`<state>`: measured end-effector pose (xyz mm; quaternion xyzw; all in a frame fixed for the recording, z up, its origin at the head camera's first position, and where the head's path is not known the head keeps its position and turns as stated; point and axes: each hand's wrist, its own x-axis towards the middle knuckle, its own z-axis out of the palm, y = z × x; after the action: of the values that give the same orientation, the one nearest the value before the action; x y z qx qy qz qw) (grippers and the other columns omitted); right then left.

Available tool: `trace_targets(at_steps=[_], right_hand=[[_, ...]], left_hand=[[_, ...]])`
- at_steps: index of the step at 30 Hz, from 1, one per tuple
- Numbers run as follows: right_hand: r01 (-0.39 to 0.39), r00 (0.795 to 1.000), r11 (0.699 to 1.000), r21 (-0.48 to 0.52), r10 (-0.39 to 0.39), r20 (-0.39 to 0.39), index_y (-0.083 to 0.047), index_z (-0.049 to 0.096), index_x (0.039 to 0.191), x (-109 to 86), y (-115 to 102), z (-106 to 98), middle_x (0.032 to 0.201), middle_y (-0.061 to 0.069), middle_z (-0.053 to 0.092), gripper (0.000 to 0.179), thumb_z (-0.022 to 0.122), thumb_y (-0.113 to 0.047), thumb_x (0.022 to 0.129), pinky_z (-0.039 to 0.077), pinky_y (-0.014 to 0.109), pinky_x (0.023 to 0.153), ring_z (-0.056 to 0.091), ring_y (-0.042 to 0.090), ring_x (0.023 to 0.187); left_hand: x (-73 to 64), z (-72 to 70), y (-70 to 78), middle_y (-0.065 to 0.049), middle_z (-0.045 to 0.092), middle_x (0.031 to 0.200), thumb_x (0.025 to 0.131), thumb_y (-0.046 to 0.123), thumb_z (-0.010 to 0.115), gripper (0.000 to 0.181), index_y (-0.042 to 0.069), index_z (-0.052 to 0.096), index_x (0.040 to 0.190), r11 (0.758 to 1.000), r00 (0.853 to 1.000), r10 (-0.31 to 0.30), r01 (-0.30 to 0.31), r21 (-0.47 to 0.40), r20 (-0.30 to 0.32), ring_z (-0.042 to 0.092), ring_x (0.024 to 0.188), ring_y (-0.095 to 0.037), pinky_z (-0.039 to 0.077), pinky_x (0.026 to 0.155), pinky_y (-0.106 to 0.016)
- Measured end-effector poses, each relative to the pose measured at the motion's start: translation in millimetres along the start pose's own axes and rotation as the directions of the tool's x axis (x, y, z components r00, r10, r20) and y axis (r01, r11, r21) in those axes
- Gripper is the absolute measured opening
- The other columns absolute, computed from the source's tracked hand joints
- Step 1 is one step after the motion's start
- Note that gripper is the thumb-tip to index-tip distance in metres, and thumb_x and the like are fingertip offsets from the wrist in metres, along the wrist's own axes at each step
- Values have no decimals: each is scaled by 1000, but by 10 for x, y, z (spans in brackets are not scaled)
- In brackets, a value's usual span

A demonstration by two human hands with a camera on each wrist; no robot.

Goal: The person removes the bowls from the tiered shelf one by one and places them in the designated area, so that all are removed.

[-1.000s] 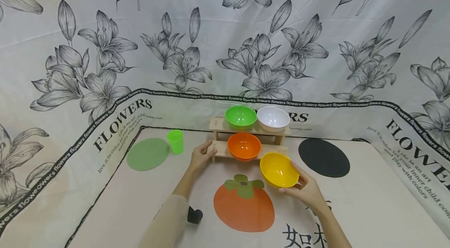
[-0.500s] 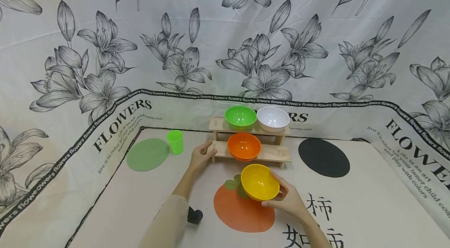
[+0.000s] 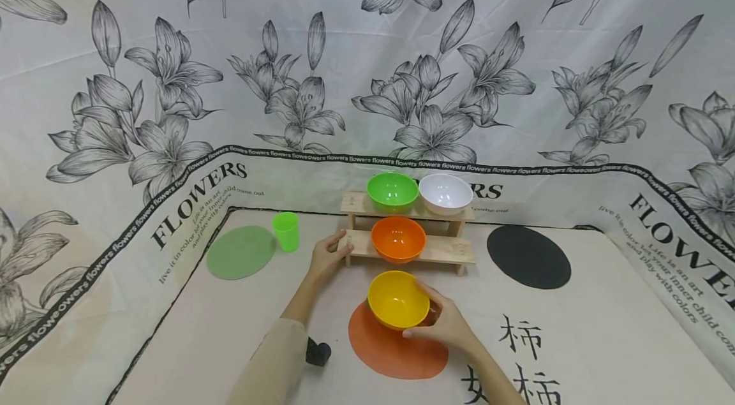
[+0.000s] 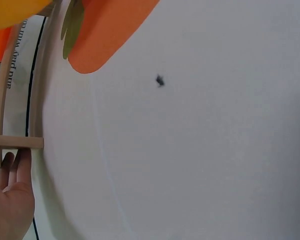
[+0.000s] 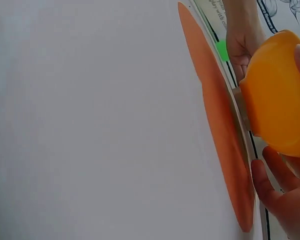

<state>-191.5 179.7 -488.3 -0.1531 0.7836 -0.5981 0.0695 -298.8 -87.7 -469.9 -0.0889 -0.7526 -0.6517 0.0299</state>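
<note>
In the head view a yellow bowl [image 3: 398, 300] is held by my right hand [image 3: 445, 322] at its right side, in front of a two-tier wooden rack [image 3: 442, 249]. The right wrist view shows the bowl's outer wall [image 5: 277, 95], with the thumb against it and some fingers spread below. My left hand [image 3: 328, 257] grips the left end of the rack's lower shelf. An orange bowl [image 3: 399, 239] sits on that lower shelf. On the upper shelf stand a green bowl [image 3: 393, 192] and a white bowl [image 3: 446, 194], side by side.
A green cup [image 3: 286, 231] stands left of the rack, beside a flat green oval [image 3: 241, 252]. To the right lies a dark oval [image 3: 529, 256]. The tablecloth carries an orange persimmon print [image 3: 402, 354]. A small black object [image 3: 318, 351] is by the left forearm.
My right hand has carried the yellow bowl leftward and toward me, from the rack's lower right to over the persimmon print. The left hand stays on the rack.
</note>
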Motion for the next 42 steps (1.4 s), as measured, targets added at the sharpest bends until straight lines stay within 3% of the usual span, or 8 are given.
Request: trace_targets(at_steps=[7, 13, 26, 33, 37, 42], right_hand=[[37, 997, 999, -35, -35, 68, 3, 30, 145, 122, 22, 101, 144, 24, 38, 90, 82, -15, 73, 46, 30, 98, 47, 37, 123], [65, 991, 998, 15, -66, 116, 5, 28, 145, 181, 29, 163, 144, 25, 37, 93, 82, -12, 71, 47, 30, 97, 48, 38, 123], [124, 976, 992, 19, -125, 176, 5, 26, 145, 205, 64, 195, 142, 27, 38, 92, 81, -13, 74, 52, 28, 89, 56, 36, 111], [164, 960, 985, 50, -171, 221, 9, 29, 142, 214, 81, 169, 137, 33, 40, 86, 79, -10, 75, 56, 35, 83, 58, 40, 107], [155, 969, 987, 32, -158, 188, 6, 37, 139, 194, 34, 162, 138, 33, 39, 75, 77, -9, 77, 56, 33, 81, 60, 38, 103], [163, 987, 985, -55, -163, 9, 4, 51, 126, 178, -55, 116, 122, 26, 52, 55, 75, -11, 79, 56, 27, 75, 62, 33, 93]], left_hand=[[128, -2, -217, -31, 51, 126, 86, 4, 66, 50, -11, 48, 131, 999, 1000, 7, -7, -38, -13, 51, 118, -41, 45, 96, -45], [186, 22, -368, -28, 53, 127, 86, 10, 68, 51, -6, 50, 131, 1000, 999, -12, 11, -28, -35, 53, 117, -37, 49, 93, -39], [182, 10, -358, -29, 51, 127, 86, 8, 67, 51, -9, 49, 131, 999, 1000, -5, 4, -54, -24, 51, 118, -38, 47, 95, -41], [44, -8, -65, -33, 48, 127, 86, 0, 63, 49, -16, 45, 129, 998, 1000, 16, -15, -58, 4, 49, 118, -43, 47, 95, -44], [19, -4, -28, -32, 47, 129, 87, 0, 63, 49, -16, 46, 129, 998, 1000, 20, -20, -53, 2, 49, 118, -43, 46, 95, -44], [22, -9, -31, -32, 48, 129, 87, 2, 64, 49, -15, 46, 129, 999, 1000, 13, -13, -40, 3, 49, 118, -42, 46, 95, -44]])
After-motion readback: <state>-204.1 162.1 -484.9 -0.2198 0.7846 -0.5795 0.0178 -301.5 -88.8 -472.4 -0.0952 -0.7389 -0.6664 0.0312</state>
